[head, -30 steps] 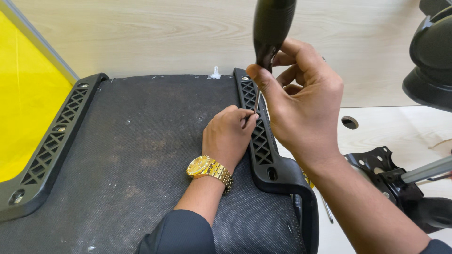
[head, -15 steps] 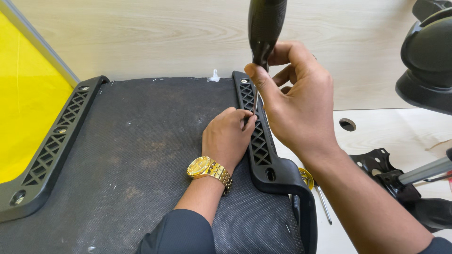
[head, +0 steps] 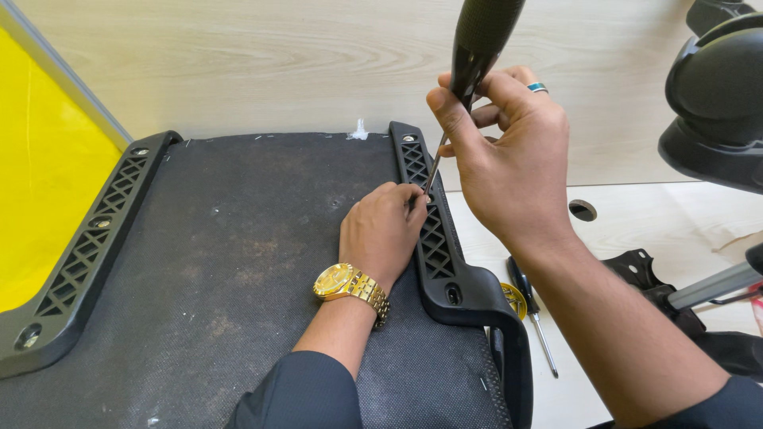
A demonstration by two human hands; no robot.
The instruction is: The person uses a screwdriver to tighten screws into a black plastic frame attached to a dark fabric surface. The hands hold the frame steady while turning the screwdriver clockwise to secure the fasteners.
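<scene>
An upturned chair seat (head: 222, 270) with a dark fabric underside lies in front of me. Black plastic lattice brackets run along its left side (head: 87, 246) and its right side (head: 433, 230). My right hand (head: 509, 159) grips a black-handled screwdriver (head: 475, 48), held upright with its tip at a hole in the right bracket. My left hand (head: 381, 234), with a gold watch on its wrist, rests on the fabric beside that bracket. Its fingertips pinch together at the screwdriver tip; what they hold is hidden.
A second screwdriver (head: 534, 314) and a small yellow round thing (head: 513, 300) lie on the pale wooden surface right of the seat. Black chair parts (head: 715, 87) and a metal mechanism (head: 683, 294) sit at the right. A yellow panel (head: 40, 175) stands at the left.
My right hand has turned slightly on the screwdriver handle and shifted a little. My left hand stays at the bracket hole.
</scene>
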